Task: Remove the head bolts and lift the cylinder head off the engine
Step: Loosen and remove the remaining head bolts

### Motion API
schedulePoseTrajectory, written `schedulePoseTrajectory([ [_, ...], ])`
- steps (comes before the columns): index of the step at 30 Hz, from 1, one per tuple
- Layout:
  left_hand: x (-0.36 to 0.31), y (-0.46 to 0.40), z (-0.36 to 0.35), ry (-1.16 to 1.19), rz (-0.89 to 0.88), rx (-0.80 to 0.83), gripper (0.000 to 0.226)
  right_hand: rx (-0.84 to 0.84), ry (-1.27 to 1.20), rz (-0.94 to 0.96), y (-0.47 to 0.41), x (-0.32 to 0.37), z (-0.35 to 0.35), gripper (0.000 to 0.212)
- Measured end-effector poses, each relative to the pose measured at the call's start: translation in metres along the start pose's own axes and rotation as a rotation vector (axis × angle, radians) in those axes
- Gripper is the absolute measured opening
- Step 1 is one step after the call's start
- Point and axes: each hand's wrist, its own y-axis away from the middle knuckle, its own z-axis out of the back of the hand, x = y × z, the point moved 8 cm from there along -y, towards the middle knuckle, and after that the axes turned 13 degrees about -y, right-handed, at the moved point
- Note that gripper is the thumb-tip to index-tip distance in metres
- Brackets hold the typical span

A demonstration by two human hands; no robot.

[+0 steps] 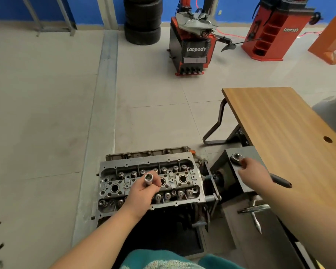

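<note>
From where I watch, my left hand (144, 193) is out over the cylinder head (149, 183), fingers curled round a long socket (149, 179) that stands upright with its open end facing up at me. The cylinder head sits on the engine (182, 208) low in the middle of the view, valve springs and plug wells exposed, the engine clamped to a grey stand (239, 171) just to its right. Further right, my right hand (254, 175) grips a ratchet (238, 157) near its round head, which lies on top of the stand; the dark handle pokes out past my wrist toward the wooden bench (283, 121). Below that hand a metal lever (254, 209) juts from the stand. On the floor beyond, two red machines marked Lanpody (195, 49) stand beside stacked tyres (143, 20).
</note>
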Motion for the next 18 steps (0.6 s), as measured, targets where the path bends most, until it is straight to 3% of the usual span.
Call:
schedulePoseTrajectory([
  [6,0.006,0.007,-0.002,-0.055,0.094,-0.141,0.005,0.076,0.274,0.004,-0.066,-0.069,-0.001,0.05],
  [14,0.005,0.01,-0.009,-0.044,0.202,-0.249,0.011,0.081,0.388,0.159,-0.091,-0.081,-0.019,0.037],
  [18,0.0,0.011,-0.012,-0.059,0.198,-0.278,0.012,0.249,0.436,0.206,-0.099,-0.08,-0.034,0.034],
])
